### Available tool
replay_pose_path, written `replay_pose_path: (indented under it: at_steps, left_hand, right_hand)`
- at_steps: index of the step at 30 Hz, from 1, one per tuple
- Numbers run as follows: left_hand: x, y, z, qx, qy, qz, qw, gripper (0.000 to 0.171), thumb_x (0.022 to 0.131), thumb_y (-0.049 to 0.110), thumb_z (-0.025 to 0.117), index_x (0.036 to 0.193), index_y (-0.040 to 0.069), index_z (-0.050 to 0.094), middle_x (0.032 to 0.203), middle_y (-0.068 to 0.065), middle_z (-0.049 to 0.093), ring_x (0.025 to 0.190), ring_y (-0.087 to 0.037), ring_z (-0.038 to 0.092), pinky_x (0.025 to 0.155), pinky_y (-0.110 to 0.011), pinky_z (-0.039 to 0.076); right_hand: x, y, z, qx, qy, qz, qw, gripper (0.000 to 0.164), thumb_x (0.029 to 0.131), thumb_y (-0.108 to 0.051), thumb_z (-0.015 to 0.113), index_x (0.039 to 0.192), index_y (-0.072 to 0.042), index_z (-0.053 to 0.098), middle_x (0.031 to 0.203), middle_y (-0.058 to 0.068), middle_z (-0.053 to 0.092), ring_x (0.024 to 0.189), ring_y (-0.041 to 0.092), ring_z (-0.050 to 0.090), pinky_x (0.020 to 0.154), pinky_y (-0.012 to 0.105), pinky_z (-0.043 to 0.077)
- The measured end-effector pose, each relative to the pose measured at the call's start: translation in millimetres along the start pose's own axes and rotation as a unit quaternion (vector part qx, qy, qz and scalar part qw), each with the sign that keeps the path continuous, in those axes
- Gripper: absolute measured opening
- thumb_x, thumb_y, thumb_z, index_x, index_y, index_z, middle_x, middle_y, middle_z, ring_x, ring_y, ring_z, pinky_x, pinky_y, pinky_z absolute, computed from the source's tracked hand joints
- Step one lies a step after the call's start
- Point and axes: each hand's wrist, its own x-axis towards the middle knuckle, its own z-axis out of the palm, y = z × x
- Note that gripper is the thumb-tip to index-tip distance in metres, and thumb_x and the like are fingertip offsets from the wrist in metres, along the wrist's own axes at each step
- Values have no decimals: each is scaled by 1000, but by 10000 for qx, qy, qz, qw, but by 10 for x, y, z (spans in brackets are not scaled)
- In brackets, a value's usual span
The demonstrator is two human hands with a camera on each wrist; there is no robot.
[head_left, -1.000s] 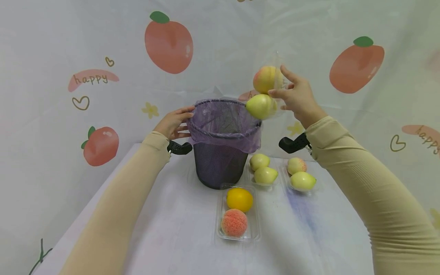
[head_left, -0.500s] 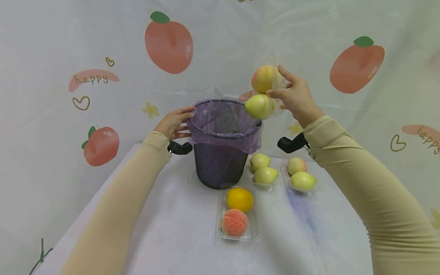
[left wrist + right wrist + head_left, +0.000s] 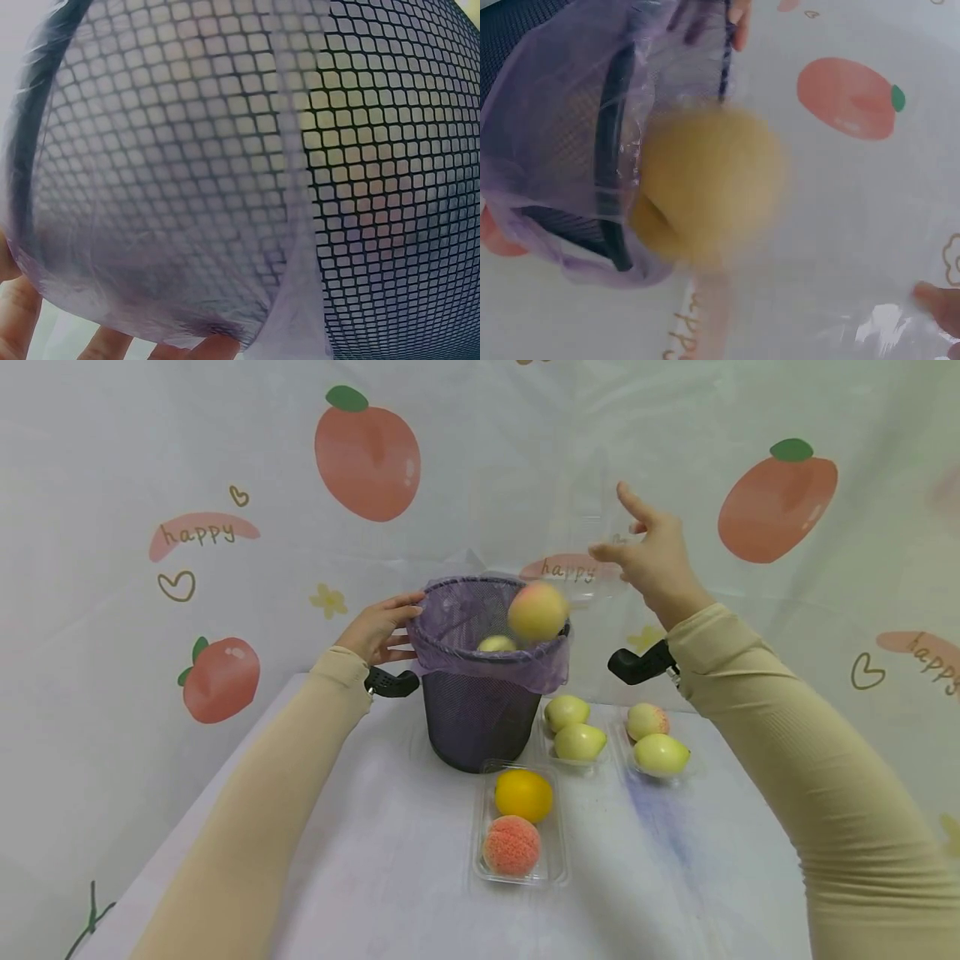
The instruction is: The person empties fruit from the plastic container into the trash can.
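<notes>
My left hand (image 3: 381,628) rests against the left rim of a black mesh bin (image 3: 480,718), its fingers fairly straight and touching the purple liner bag (image 3: 491,667). My right hand (image 3: 656,556), raised right of the bin, pinches a clear plastic box (image 3: 596,527), tipped up and hard to make out. A yellow-pink peach (image 3: 538,612), blurred, is in the air at the bin's right rim, apart from the hand; the right wrist view shows it as a blurred yellow ball (image 3: 712,184). A pale green pear (image 3: 497,644) shows inside the bin, mostly hidden by the front rim.
A clear box (image 3: 558,852) with an orange fruit (image 3: 522,796) and a fuzzy peach (image 3: 512,846) lies in front of the bin. Right of it are boxes with two pears (image 3: 580,742) and with a peach (image 3: 647,722) and pear (image 3: 661,755). A printed curtain hangs behind.
The peach and pear have left the tilted box in my right hand and dropped leftward, the pear into the bin, the peach at its rim. My left hand has not moved.
</notes>
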Motion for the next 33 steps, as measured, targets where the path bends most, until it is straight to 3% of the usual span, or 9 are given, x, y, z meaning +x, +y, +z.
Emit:
replay_pose_path:
  at_steps: [5, 9, 14, 16, 18, 20, 23, 27, 33]
  left_hand:
    - [6, 2, -19, -25, 38, -7, 10000, 47, 102, 22, 51, 147, 31, 42, 158, 0, 27, 138, -33, 38, 108, -47, 42]
    - [10, -3, -19, -10, 71, -29, 10000, 47, 102, 23, 51, 147, 32, 42, 157, 0, 28, 138, -33, 39, 108, -47, 42]
    - [12, -9, -18, 64, 40, -9, 10000, 46, 102, 24, 51, 147, 32, 42, 157, 1, 28, 139, -32, 38, 108, -46, 42]
    - [21, -13, -24, 57, 44, -14, 10000, 46, 102, 24, 51, 147, 32, 42, 157, 1, 28, 138, -32, 38, 108, -46, 42]
    - [27, -16, -27, 54, 44, -15, 10000, 46, 102, 24, 50, 147, 32, 43, 156, 1, 30, 137, -32, 39, 108, -46, 42]
    - [33, -16, -25, 56, 69, -26, 10000, 46, 102, 24, 51, 146, 33, 43, 155, 1, 32, 136, -31, 41, 107, -46, 43]
    - [46, -18, -25, 62, 92, -37, 9999, 46, 102, 24, 51, 146, 34, 44, 154, 1, 33, 135, -31, 42, 107, -46, 43]
    - [46, -20, -28, 67, 79, -34, 9999, 46, 102, 24, 51, 146, 34, 43, 155, 1, 31, 136, -31, 41, 107, -46, 43]
    - [31, -23, -28, 67, 68, -12, 10000, 46, 102, 24, 51, 146, 33, 44, 156, 2, 30, 137, -32, 39, 107, -46, 43]
  right_hand:
    - [-1, -46, -26, 301, -47, 85, 9995, 84, 89, -9, 69, 148, -46, 23, 154, 15, 14, 129, 19, 30, 105, 47, 43]
    - [-18, 9, -46, 646, -124, 191, 9976, 83, 89, -12, 70, 147, -49, 22, 155, 12, 13, 135, 18, 23, 107, 50, 40]
    - [-77, 135, -139, 1556, -264, 364, 9868, 82, 86, -20, 74, 144, -53, 27, 118, -3, 45, 129, 19, 39, 101, 43, 49]
    - [-115, 198, -193, 2037, -366, 434, 9774, 82, 85, -21, 75, 144, -54, 28, 110, -5, 50, 133, 25, 41, 91, 36, 55]
    - [-163, 270, -251, 2506, -500, 480, 9656, 82, 87, -20, 73, 146, -53, 26, 132, -2, 49, 144, 31, 28, 86, 32, 57]
    - [-222, 342, -316, 2901, -633, 529, 9534, 81, 90, -21, 69, 147, -53, 23, 155, -2, 28, 148, 33, 17, 93, 36, 54]
    - [-326, 472, -418, 3383, -820, 570, 9357, 76, 95, -22, 63, 149, -52, 19, 162, -4, 1, 144, 36, 22, 95, 37, 53]
    - [-441, 681, -527, 3864, -1018, 672, 9142, 68, 98, -22, 58, 150, -47, 23, 150, 4, 23, 112, 27, 56, 77, 30, 58]
    - [-613, 1056, -622, 4415, -1378, 893, 8821, 64, 101, -23, 52, 153, -41, 21, 133, 9, 28, 99, 22, 65, 78, 34, 59]
